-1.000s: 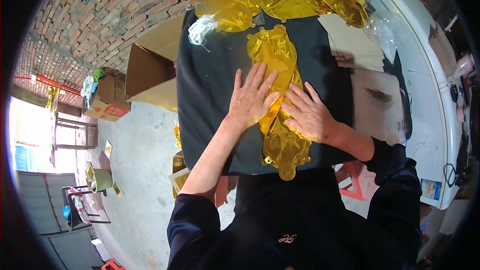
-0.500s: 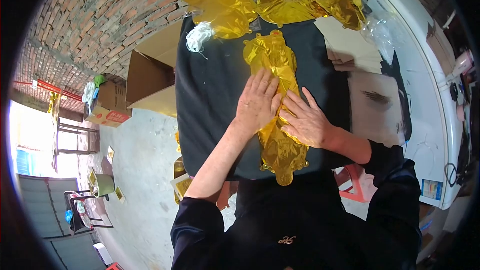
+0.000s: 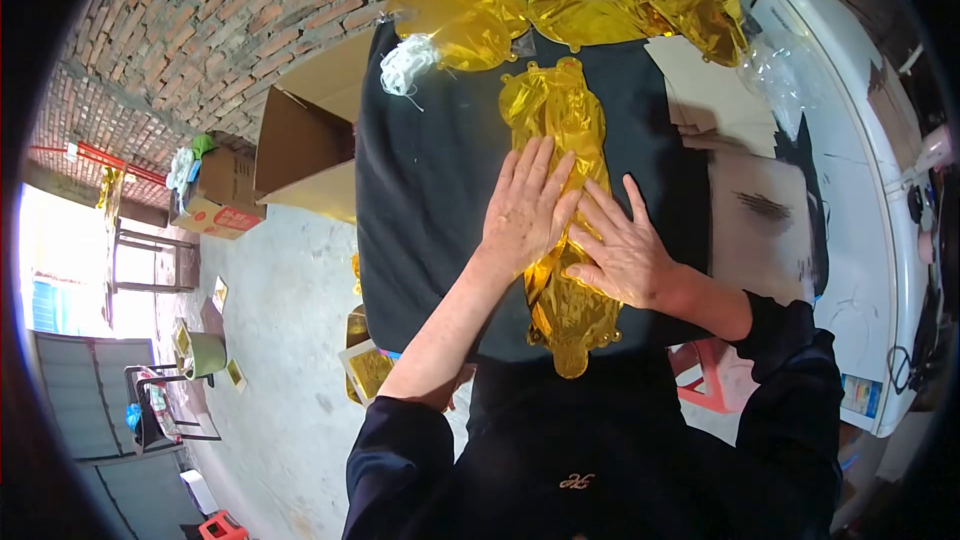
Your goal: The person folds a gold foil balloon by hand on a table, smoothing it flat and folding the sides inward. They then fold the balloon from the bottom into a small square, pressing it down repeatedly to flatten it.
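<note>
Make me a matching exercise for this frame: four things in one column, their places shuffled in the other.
1. White string bundle
2. Left hand
3. Pale green bin
4. Stacked cardboard sheets

A. Standing on the floor
B. At the far right corner of the black cloth
C. Flat on the gold foil piece
D. At the far left corner of the black cloth

Pairs: 1-D, 2-C, 3-A, 4-B

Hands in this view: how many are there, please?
2. The left hand has its fingers on the gold foil; the right hand is beside it, on the same foil, a little nearer the person's body.
</note>
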Motion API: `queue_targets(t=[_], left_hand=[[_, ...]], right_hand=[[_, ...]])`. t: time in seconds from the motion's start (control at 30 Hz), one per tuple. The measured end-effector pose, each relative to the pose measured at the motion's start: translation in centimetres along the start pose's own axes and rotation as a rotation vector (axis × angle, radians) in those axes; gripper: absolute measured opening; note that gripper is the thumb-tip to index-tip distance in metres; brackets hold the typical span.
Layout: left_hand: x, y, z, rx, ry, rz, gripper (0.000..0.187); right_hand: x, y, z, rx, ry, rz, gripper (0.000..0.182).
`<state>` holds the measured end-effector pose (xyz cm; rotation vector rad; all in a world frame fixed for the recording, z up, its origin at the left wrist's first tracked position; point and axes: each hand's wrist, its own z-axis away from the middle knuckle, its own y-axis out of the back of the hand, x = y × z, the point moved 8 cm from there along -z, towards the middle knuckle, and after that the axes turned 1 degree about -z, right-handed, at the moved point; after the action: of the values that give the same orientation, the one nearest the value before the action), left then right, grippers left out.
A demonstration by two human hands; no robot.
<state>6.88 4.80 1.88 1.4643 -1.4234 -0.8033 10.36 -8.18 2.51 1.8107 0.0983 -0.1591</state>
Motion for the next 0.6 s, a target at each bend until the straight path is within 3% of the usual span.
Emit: queue_targets(t=[0.17,0.3,0.43,0.53,0.6], left_hand=[[-0.1,0.0,-0.1,-0.033,0.016,-0.006,0.058],[0.0,-0.2,-0.2,-0.053,0.018,-0.016,0.059],[-0.1,-0.6,-0.1,-0.078,0.022,-0.046,0.061],[-0.1,-0.7,-0.1,-0.082,0.026,-0.058,0.063],[-0.1,-0.7,-0.1,-0.073,0.025,-0.061,0.063]], right_hand=[[-0.7,1.8,0.0,0.079,0.047,-0.033,0.056],[0.0,5.5,-0.7,0.247,0.097,-0.173,0.038],[2.5,6.3,-3.1,0.407,0.164,-0.213,0.043],[5.0,5.7,-6.7,0.312,0.111,-0.202,0.041],[6.7,5.1,-9.0,0.322,-0.005,-0.404,0.031]])
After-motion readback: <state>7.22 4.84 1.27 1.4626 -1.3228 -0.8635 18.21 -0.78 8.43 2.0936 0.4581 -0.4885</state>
